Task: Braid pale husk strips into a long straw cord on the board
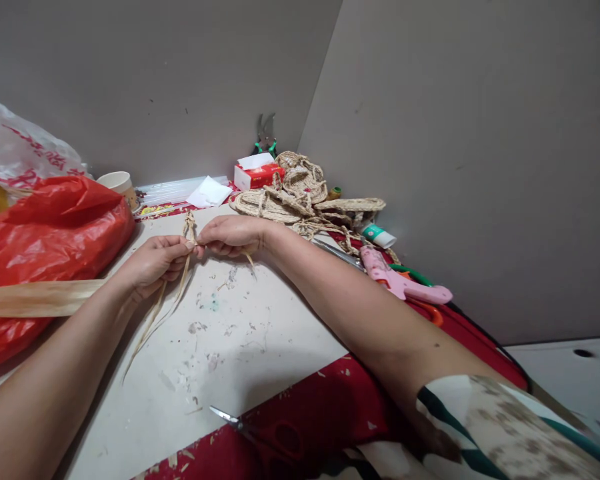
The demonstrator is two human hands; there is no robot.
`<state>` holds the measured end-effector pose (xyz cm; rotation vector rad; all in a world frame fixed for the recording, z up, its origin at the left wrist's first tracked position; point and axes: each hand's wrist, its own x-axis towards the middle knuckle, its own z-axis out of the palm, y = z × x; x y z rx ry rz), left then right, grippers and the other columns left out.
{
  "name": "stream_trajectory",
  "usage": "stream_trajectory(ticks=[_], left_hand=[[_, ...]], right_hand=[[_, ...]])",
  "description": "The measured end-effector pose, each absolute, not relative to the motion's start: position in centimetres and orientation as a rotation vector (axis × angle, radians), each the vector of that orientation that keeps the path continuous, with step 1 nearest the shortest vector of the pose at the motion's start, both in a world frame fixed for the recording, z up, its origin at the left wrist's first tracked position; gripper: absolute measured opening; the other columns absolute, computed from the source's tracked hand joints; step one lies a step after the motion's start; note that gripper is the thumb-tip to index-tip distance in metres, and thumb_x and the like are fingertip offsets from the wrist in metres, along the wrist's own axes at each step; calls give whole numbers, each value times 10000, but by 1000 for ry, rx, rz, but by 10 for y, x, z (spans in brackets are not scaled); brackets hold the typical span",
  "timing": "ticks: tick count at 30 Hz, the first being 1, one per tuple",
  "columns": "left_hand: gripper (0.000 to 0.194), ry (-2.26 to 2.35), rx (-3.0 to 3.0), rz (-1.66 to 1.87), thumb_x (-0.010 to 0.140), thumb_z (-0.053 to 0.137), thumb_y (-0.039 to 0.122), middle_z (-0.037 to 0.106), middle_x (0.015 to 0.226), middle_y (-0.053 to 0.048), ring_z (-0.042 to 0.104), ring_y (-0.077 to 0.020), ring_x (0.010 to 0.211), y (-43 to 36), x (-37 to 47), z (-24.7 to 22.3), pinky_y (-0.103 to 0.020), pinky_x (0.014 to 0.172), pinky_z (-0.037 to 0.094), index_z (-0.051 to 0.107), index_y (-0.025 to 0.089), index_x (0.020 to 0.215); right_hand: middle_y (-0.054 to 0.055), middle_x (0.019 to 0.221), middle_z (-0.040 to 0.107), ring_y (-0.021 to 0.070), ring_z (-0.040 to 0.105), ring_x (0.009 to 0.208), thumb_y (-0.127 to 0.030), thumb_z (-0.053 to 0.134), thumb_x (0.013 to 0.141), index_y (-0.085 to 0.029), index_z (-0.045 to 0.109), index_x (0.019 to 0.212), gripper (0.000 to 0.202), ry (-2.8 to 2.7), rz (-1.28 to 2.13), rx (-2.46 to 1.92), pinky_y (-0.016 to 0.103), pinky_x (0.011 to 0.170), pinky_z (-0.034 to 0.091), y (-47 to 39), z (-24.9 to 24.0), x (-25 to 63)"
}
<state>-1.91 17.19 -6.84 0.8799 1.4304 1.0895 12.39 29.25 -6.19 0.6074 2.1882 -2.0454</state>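
A short braid of pale straw strands (191,225) stands up just beyond my fingertips, over the white board (230,333). My left hand (157,263) pinches the straw at the braid's lower end, and loose strands hang from it toward the board. From the right, my right hand (233,235) is closed on the straw too, its fingertips meeting those of my left hand. One strand end shows below my right hand. The exact crossing of the strands is hidden by my fingers.
Red plastic bag (55,233) at left, with a paper cup (117,183) behind. Coiled woven straw (280,203), a tissue box (260,175) and pruning shears (266,133) stand at the back. A pink glue gun (405,283) lies right; scissors (255,430) lie on red cloth in front.
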Motion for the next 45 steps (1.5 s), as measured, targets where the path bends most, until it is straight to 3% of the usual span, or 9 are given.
stream_trajectory(ticks=[10, 15, 19, 22, 27, 35, 41, 45], left_hand=[[153, 1434, 825, 1114, 653, 739, 239, 298, 447, 88, 200, -15, 370, 173, -19, -71, -129, 338, 136, 667, 109, 688], [162, 1444, 793, 1153, 636, 735, 231, 373, 449, 73, 223, -11, 356, 174, -20, -74, -131, 336, 122, 655, 107, 702], [168, 1442, 779, 1180, 634, 721, 225, 375, 446, 77, 221, -9, 345, 174, -18, -73, -132, 336, 120, 664, 100, 732], [144, 1434, 774, 1211, 619, 718, 212, 370, 447, 79, 232, -9, 348, 173, -15, -73, -130, 336, 123, 641, 107, 681], [141, 1435, 768, 1269, 593, 700, 207, 373, 428, 76, 250, -14, 342, 174, -14, -77, -131, 331, 144, 580, 133, 596], [172, 1497, 776, 1342, 622, 697, 269, 384, 428, 84, 236, -13, 339, 175, -15, -78, -129, 328, 145, 604, 129, 659], [154, 1529, 789, 1324, 650, 678, 272, 358, 409, 89, 222, -16, 329, 175, -11, -77, -140, 321, 141, 628, 126, 651], [148, 1553, 795, 1294, 660, 683, 258, 327, 410, 97, 210, -11, 330, 174, -10, -78, -140, 321, 141, 642, 117, 646]], right_hand=[[-73, 474, 299, 50, 236, 389, -175, 491, 893, -118, 600, 752, 187, 2405, -1858, 720, 190, 372, 166, 293, -59, 126], [-29, 556, 450, 68, 377, 464, -139, 483, 881, -137, 528, 706, 180, 2518, -1825, 831, 205, 460, 279, 297, -62, 126], [14, 663, 537, 95, 438, 609, -126, 495, 849, -123, 567, 720, 148, 2996, -1443, 1123, 220, 579, 323, 295, -62, 121], [10, 661, 529, 104, 431, 634, -186, 478, 852, -125, 592, 726, 180, 3209, -1206, 1172, 235, 601, 308, 285, -53, 119], [-12, 528, 456, 101, 396, 545, -347, 632, 736, -134, 569, 617, 252, 2941, -1061, 908, 252, 540, 270, 265, -40, 123], [-5, 508, 487, 102, 422, 526, -173, 567, 717, -136, 567, 625, 99, 2847, -1262, 1016, 240, 531, 292, 258, -53, 116], [-7, 548, 504, 86, 425, 518, -228, 533, 773, -142, 520, 592, 201, 2811, -1282, 766, 242, 535, 297, 273, -36, 130], [7, 617, 534, 95, 436, 559, -190, 530, 753, -141, 565, 657, 114, 2858, -1225, 825, 245, 537, 299, 291, -35, 137]])
